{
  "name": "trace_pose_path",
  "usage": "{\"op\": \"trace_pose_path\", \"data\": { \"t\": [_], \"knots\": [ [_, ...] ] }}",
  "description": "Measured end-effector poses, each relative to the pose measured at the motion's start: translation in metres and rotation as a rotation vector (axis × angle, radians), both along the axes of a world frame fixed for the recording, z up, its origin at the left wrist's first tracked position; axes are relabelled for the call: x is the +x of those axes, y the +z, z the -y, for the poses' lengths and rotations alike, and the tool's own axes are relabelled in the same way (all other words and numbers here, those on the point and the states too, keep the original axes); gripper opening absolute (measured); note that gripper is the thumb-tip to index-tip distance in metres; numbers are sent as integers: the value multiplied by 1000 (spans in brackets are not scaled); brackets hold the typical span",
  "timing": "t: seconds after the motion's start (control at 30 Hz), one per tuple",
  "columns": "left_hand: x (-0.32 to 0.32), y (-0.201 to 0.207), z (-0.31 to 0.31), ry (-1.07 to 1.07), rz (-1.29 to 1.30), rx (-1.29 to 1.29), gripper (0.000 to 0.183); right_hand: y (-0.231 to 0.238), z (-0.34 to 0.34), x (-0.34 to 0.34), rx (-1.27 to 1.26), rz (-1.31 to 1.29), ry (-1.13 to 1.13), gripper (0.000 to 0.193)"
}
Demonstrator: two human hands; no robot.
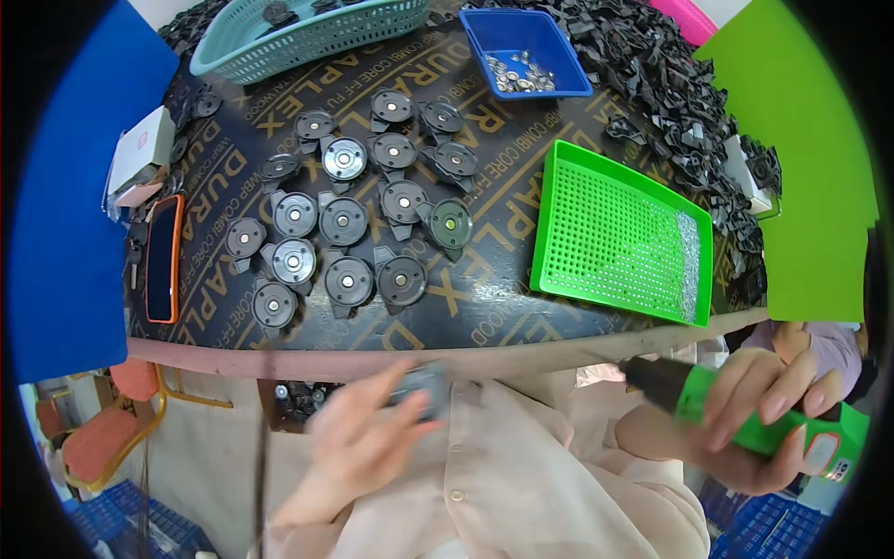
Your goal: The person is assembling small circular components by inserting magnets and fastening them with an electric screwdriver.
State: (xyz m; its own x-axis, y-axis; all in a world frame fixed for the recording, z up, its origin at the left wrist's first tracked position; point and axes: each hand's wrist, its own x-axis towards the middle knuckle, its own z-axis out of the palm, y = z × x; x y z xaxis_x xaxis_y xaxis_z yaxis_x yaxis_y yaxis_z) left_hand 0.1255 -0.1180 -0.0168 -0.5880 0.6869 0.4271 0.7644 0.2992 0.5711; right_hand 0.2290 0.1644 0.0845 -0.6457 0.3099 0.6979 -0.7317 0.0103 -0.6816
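Close to my body, below the table's front edge, my left hand (372, 433) grips a dark grey plastic part (424, 389); motion blurs both, so its exact shape is unclear. Off to the right, my right hand (759, 415) is wrapped round a green and black electric screwdriver (694, 391), its dark tip toward the left. Several round black plastic parts with metal centres and flat tabs, such as one disc (348, 281), lie spread over the left and middle of the table. A green perforated tray (596, 224) on the right holds small silvery screws (688, 265) along its right side.
At the back stand a turquoise basket (317, 42) and a blue bin (475, 47) with small metal pieces. Black parts (670, 102) are heaped at the back right. An orange-edged phone (164, 261) lies left. A person's purple sleeve (835, 349) shows at far right.
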Motion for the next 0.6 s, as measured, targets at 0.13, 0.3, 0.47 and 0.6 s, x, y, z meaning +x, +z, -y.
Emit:
{"op": "trace_pose_path", "data": {
  "t": [0.13,0.3,0.47,0.6],
  "knots": [
    [3,38,56,385,-33,-259,41,-1,-19,-9,40,-48,-53,28],
    [-30,29,-13,532,-186,-307,51,-6,-15,-50,-2,-51,-232,24],
    [-47,14,-54,492,-201,-334,45,-21,-20,-81,21,17,-205,18],
    [-36,11,-58,468,-166,-190,31,-29,-20,-94,63,51,-224,18]
  ]
}}
